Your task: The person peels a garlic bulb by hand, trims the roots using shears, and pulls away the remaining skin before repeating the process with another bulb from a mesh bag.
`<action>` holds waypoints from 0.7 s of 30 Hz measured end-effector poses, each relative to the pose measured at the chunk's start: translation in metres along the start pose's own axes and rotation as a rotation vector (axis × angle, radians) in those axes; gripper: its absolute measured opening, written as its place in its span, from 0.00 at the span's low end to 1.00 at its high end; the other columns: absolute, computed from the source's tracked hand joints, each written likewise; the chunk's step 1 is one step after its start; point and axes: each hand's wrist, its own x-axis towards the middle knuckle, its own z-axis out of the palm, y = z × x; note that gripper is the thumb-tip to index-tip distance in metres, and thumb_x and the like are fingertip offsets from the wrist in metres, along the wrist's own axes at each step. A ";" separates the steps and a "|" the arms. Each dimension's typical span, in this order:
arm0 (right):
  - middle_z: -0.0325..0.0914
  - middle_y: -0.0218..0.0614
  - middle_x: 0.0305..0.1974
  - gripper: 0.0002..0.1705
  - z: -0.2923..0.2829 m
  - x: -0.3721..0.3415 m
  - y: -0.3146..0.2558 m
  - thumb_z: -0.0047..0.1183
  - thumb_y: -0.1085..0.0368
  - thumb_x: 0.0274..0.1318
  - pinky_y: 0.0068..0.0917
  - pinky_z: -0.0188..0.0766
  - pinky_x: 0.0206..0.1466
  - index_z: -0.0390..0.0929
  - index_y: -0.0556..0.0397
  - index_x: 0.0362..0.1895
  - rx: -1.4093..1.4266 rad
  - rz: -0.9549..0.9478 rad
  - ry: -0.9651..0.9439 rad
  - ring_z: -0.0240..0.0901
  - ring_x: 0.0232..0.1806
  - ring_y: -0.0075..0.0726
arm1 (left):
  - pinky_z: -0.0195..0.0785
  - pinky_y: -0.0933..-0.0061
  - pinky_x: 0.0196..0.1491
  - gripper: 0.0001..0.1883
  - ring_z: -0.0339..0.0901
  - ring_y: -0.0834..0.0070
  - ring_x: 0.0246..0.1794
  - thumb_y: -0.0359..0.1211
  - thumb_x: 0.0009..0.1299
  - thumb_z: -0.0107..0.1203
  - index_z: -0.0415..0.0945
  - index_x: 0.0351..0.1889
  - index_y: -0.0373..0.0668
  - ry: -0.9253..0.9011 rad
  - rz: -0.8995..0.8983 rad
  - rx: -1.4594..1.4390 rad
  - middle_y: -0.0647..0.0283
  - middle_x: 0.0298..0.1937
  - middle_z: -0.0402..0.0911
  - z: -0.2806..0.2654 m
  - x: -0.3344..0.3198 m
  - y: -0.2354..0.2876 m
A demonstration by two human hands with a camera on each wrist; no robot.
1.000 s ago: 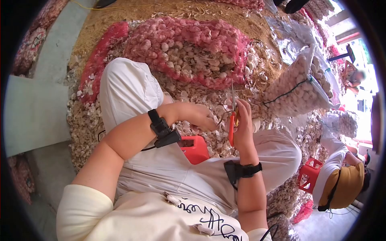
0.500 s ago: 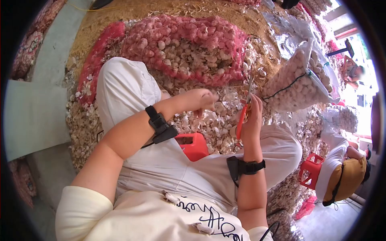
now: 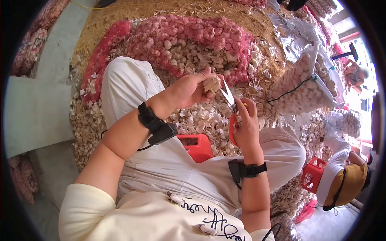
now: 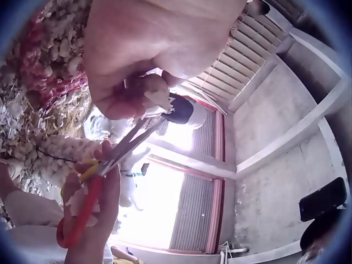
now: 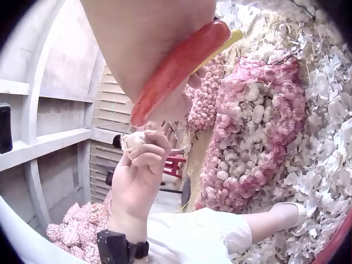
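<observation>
My left hand (image 3: 191, 89) holds a garlic bulb (image 3: 212, 84) in its fingers, above the loose peelings and just in front of the pink net sack (image 3: 161, 32). My right hand (image 3: 246, 127) grips red-handled scissors (image 3: 233, 127), their blades parted and pointing at the bulb. In the left wrist view the scissor blades (image 4: 127, 144) reach the pale bulb (image 4: 154, 91) held in the left hand. The right wrist view shows the left hand (image 5: 144, 176) pinching the bulb (image 5: 133, 141) beneath the red handle (image 5: 181, 69).
A red plastic stool (image 3: 198, 148) stands between the legs. At the right is a clear bag of garlic (image 3: 295, 86); farther right, a person in a brown top (image 3: 345, 184) sits beside another red stool (image 3: 313, 174). Peelings (image 3: 203, 118) cover the floor.
My left hand has moved up and now holds a bulb. The right hand first shifted right, then came back left, and the scissor blades have opened toward the bulb.
</observation>
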 end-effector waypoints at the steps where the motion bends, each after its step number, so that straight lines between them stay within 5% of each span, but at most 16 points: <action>1: 0.63 0.45 0.54 0.42 0.000 0.000 -0.001 0.55 0.82 0.37 0.41 0.68 0.52 0.67 0.45 0.62 -0.009 0.024 -0.025 0.66 0.54 0.54 | 0.61 0.74 0.32 0.27 0.67 0.79 0.28 0.53 0.76 0.35 0.70 0.56 0.41 0.013 0.009 0.026 0.68 0.37 0.76 0.002 -0.001 0.000; 14: 0.64 0.43 0.54 0.41 -0.005 -0.001 -0.001 0.56 0.79 0.38 0.43 0.64 0.57 0.67 0.44 0.62 -0.174 0.041 -0.025 0.62 0.57 0.55 | 0.63 0.79 0.29 0.29 0.66 0.82 0.26 0.63 0.65 0.48 0.70 0.42 0.45 -0.015 0.047 0.090 0.70 0.29 0.69 -0.005 0.003 -0.007; 21: 0.64 0.43 0.54 0.43 0.001 -0.002 0.000 0.58 0.78 0.35 0.44 0.64 0.58 0.67 0.43 0.62 -0.106 0.041 -0.022 0.62 0.58 0.55 | 0.60 0.80 0.29 0.33 0.64 0.82 0.26 0.65 0.66 0.43 0.71 0.48 0.45 -0.043 0.053 0.104 0.71 0.32 0.72 -0.005 0.005 -0.016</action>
